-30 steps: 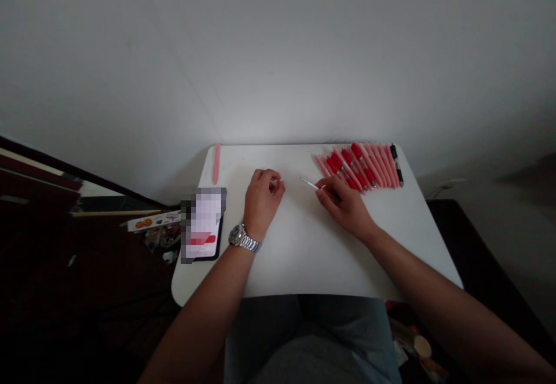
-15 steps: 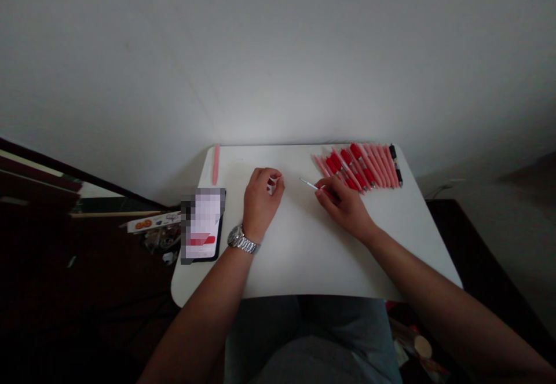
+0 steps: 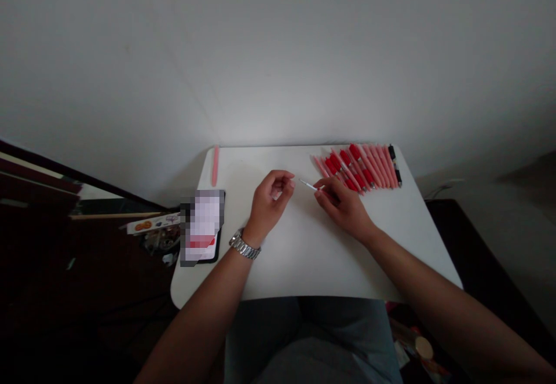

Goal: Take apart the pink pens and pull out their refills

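My right hand (image 3: 341,204) is closed in a pinch on a slim whitish pen refill (image 3: 309,185), whose thin tip points left toward my other hand. My left hand (image 3: 273,198), with a metal watch (image 3: 244,244) on its wrist, has its fingers curled and its thumb and index tips close together, just short of the refill's tip. Anything between those fingertips is too small to make out. Beyond my right hand lies a row of pens (image 3: 362,167), pink and red ones side by side with a black pen (image 3: 395,165) at the right end.
A single pink pen (image 3: 215,165) lies at the white table's (image 3: 295,262) far left corner. Below it, near the left edge, rests a phone (image 3: 206,225) with a blurred screen. The wall (image 3: 278,71) rises behind the table. Cluttered items (image 3: 160,236) are at floor level on the left.
My left hand has moved right, bringing its fingertips close to the refill's tip. My right hand and the refill have stayed nearly in place.
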Available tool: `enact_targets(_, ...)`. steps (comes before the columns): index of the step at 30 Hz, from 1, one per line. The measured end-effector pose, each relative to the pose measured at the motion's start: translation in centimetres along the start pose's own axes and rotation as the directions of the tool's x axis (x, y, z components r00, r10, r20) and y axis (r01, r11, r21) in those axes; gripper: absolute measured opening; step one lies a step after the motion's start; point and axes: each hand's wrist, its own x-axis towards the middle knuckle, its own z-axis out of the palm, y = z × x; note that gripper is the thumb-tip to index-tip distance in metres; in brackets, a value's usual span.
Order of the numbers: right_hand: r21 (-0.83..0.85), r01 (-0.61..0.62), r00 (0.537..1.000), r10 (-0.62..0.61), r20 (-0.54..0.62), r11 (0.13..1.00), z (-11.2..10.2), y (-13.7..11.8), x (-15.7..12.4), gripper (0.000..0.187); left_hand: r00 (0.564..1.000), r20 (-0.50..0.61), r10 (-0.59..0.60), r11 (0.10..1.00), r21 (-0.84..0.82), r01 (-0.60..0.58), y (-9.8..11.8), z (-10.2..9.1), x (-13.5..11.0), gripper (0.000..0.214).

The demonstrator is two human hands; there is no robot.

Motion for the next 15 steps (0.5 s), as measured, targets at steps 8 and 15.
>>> enact_targets(8,0.015,-0.014,1.000,0.014,0.023,1.000,0.11,-0.02,0.03,0.021,0.994,0.078,-0.078,0.980,-0.175,0.091,0.28,0.76,-0.31,0.023)
enact_targets(15,-0.012,-0.015,1.000,0.015,0.023,1.000,0.09,-0.25,0.03,0.020,0.987,0.100,-0.125,0.973,-0.183,0.142,0.66,0.77,-0.40,0.022)
